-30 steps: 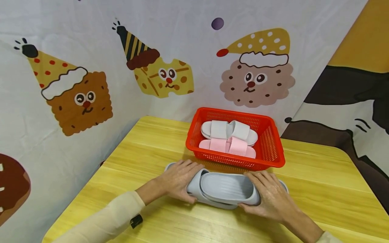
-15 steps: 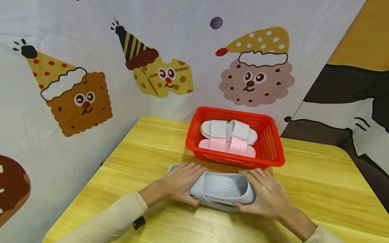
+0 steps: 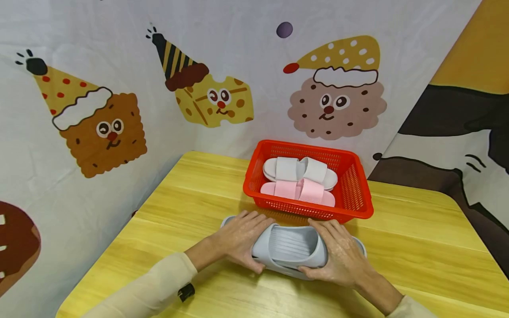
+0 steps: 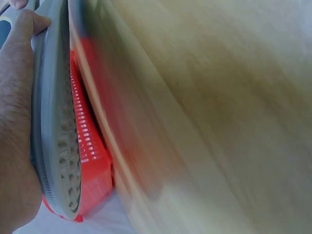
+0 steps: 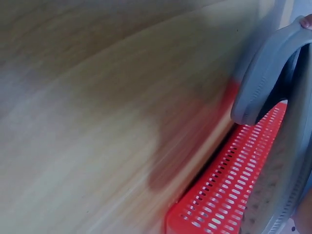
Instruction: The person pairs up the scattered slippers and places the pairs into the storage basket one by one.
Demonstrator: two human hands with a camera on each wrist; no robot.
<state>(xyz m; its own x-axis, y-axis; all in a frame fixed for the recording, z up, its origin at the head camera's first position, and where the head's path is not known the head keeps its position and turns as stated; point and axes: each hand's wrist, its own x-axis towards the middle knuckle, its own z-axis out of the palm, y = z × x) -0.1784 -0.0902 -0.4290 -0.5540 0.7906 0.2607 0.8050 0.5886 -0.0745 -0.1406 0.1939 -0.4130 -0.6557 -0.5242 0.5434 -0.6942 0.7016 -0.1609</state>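
A pair of grey-blue slippers (image 3: 292,243) is nested together in front of the basket, one partly inside the other. My left hand (image 3: 244,240) grips their left end, fingers over the top and thumb at the near side. At the other end, my right hand (image 3: 338,254) holds them the same way. The left wrist view shows the textured sole (image 4: 70,161) raised off the tabletop. In the right wrist view, a slipper's end (image 5: 258,83) shows with a gap beneath, while most of that hand lies out of frame.
Just behind the slippers stands a red perforated basket (image 3: 302,211). White slippers (image 3: 286,168) lie in it at the back, and pink slippers (image 3: 285,189) in front. The wood-grain table (image 3: 191,194) meets a cartoon-printed cloth (image 3: 246,35). A small black object (image 3: 186,291) is by my left sleeve.
My hands have drawn closer together, the right one moving left and the left one slightly right. The two grey-blue slippers overlap more. The basket has stayed put.
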